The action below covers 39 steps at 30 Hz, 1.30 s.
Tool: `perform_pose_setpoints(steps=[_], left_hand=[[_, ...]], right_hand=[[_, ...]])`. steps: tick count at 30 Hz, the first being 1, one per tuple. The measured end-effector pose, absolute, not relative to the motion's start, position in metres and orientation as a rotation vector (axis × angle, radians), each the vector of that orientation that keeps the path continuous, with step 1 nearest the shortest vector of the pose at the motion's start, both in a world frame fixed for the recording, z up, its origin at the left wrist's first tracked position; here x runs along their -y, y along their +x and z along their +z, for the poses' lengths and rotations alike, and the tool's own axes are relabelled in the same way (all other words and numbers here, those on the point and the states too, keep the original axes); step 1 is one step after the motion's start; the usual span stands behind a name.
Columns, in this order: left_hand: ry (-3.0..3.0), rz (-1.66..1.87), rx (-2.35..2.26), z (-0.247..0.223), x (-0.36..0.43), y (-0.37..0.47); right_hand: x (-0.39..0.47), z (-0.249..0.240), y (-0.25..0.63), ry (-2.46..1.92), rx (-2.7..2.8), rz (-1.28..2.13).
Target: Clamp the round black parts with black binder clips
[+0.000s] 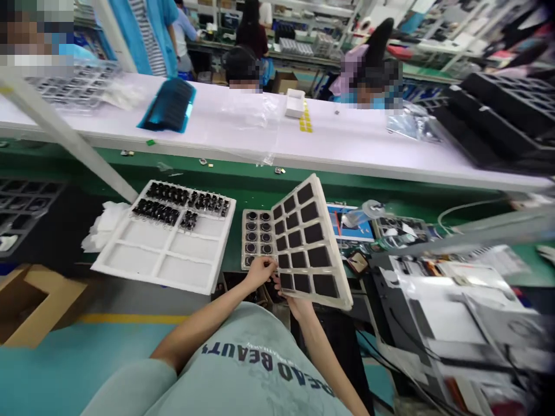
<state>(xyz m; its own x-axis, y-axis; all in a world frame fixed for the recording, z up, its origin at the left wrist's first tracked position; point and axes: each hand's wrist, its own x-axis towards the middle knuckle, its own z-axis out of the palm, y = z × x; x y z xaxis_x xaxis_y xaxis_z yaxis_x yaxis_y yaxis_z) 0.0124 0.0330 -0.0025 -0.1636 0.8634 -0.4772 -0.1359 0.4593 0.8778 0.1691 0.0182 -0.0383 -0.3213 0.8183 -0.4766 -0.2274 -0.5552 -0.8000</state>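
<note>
While right hand (pixel 298 306) grasps tilted tray (pixel 309 245), left hand (pixel 261 271) half-curls beside it, hold unclear

On the long white desk (pixel 359 138) I see a small white box (pixel 295 104) just beside yellow stickers (pixel 306 120), a clear plastic sheet (pixel 254 130) and, far right, black trays (pixel 481 130). An open cardboard box (pixel 58 300) sits at my feed's lower left.

Your compartment tray (pixel 333 248) looks like smooth plastic, its black squares (pixel 313 233) matt. Your T-shirt (pixel 225 387) is matt cloth, the carton (pixel 56 306) cardboard, the blue-edged sheet (pixel 170 107) glossy plastic.
</note>
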Motion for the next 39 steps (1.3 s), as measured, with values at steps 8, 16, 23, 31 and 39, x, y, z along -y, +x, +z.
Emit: perform_pose_setpoints(steps=[8,16,23,31,39], left_hand=[[0.896,1.303,-1.296,0.084,-0.025,0.0],[1.009,1.126,-1.237,0.124,-0.019,0.01],[0.984,1.151,-1.209,0.112,-0.017,0.005],[1.0,1.232,-1.305,0.084,-0.02,-0.024],[0.96,1.346,-1.414,0.098,-0.01,-0.084]], right_hand=[[-0.046,-0.028,0.173,-1.346,0.746,1.588],[-0.054,-0.038,0.188,-1.461,0.831,1.181],[-0.048,-0.044,0.186,-1.365,0.547,1.423],[-0.063,-0.052,0.187,-1.276,0.527,1.667],[-0.08,-0.08,0.169,-1.276,0.562,1.719]])
